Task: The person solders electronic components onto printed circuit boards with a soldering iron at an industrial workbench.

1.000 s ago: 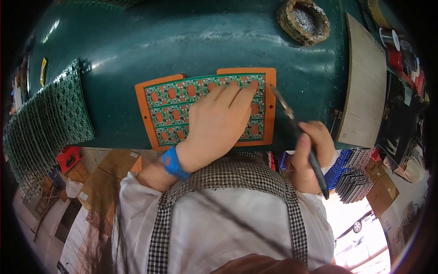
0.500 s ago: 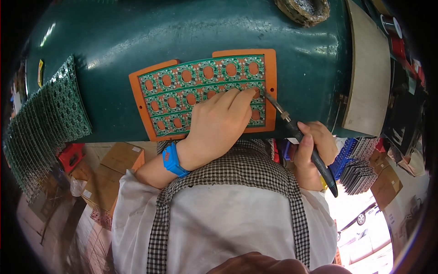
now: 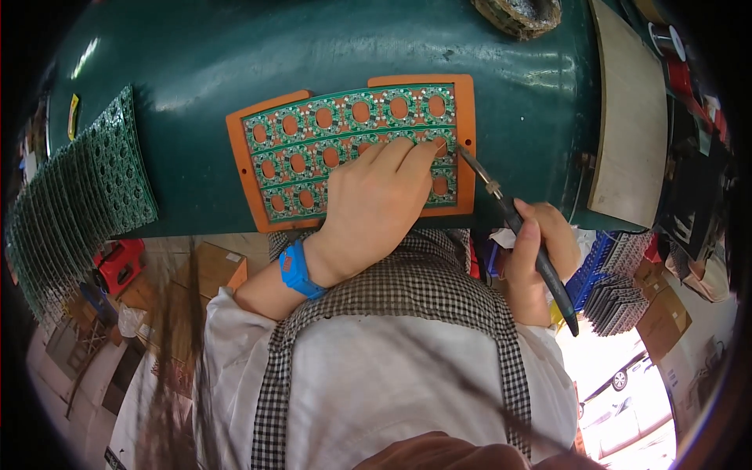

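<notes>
A green circuit board panel, with rows of round cut-outs, lies in an orange fixture on the green-topped bench. My left hand rests across the panel's middle and right part, fingers closed, hiding some cut-outs. At its fingertips, by the right end of the middle row, a short, thin piece of solder wire shows. My right hand is closed round the black handle of a soldering iron. The iron's tip points up and left to the panel's right edge, near my left fingertips; whether it touches cannot be made out.
Many similar panels stand stacked on edge at the left. A round, crusted container sits at the far edge, and a pale board lies at the right. Beyond it is a wire spool. Cardboard boxes stand below the bench.
The soldering iron's tip has shifted slightly up and right relative to the panel. My left hand stays over the board with its fingers closed. Loose dark strands now cross the lower left.
</notes>
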`<action>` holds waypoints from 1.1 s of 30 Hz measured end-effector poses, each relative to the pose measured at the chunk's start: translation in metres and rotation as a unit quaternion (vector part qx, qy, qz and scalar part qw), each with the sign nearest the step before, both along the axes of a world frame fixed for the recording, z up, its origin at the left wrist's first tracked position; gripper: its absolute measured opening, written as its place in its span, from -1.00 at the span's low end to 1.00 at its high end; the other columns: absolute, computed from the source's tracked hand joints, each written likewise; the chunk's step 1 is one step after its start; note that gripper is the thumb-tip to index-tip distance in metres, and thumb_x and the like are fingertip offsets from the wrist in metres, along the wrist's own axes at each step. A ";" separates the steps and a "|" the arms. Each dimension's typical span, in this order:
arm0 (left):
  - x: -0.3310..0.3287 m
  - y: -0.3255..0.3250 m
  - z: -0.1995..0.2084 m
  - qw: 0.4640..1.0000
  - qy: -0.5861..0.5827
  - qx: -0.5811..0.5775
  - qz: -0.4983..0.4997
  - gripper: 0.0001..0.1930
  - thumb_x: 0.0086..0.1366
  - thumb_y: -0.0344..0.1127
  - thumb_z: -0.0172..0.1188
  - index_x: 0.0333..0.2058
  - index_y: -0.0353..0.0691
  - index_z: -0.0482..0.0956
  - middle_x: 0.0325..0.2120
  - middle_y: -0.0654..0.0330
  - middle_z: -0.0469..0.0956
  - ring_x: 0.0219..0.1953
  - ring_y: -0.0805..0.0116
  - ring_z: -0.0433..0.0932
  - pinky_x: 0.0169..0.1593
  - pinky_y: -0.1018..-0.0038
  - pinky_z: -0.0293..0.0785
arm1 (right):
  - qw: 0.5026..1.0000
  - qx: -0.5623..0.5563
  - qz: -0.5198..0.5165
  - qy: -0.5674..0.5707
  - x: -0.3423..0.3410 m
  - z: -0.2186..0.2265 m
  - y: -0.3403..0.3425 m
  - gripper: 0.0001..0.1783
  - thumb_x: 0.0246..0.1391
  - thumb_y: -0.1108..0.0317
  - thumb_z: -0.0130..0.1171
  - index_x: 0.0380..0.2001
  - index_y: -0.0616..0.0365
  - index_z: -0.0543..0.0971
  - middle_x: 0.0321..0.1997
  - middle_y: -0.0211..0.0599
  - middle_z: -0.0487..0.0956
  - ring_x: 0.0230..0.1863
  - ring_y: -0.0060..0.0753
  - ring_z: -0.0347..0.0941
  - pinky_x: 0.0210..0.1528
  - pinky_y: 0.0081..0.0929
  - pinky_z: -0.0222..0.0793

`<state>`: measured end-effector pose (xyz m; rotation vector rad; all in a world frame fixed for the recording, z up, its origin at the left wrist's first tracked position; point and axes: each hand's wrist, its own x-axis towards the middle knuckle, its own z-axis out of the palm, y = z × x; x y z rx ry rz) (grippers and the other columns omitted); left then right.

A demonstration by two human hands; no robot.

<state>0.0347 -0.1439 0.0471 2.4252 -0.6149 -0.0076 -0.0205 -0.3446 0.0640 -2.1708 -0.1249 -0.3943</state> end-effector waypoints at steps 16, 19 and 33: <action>-0.012 0.000 0.008 0.999 0.032 0.001 0.011 -0.86 0.06 -0.51 0.16 -0.35 -0.19 0.55 -0.52 0.22 0.51 -0.51 0.22 0.51 -0.46 0.39 0.45 | 0.995 0.061 -0.014 -0.072 -0.020 -0.014 -0.003 -0.90 -0.15 0.52 0.06 -0.59 0.35 0.52 -0.66 -0.14 0.51 -0.66 -0.23 0.46 -0.57 -0.42 0.38; -0.022 0.001 0.001 0.998 0.056 -0.036 -0.005 -0.85 0.05 -0.52 0.17 -0.36 -0.21 0.54 -0.50 0.18 0.54 -0.50 0.20 0.54 -0.43 0.39 0.47 | 0.998 0.037 -0.007 -0.047 -0.027 -0.013 -0.002 -0.87 -0.15 0.48 0.05 -0.61 0.35 0.51 -0.67 -0.12 0.50 -0.67 -0.18 0.45 -0.56 -0.38 0.39; -0.026 -0.002 0.004 0.998 0.028 0.035 -0.043 -0.82 0.10 -0.50 0.15 -0.28 -0.22 0.54 -0.47 0.20 0.54 -0.43 0.25 0.55 -0.48 0.39 0.45 | 0.984 -0.087 0.094 -0.126 -0.028 -0.011 0.004 -0.92 -0.22 0.52 0.08 -0.60 0.30 0.55 -0.70 -0.21 0.48 -0.70 -0.28 0.44 -0.62 -0.46 0.37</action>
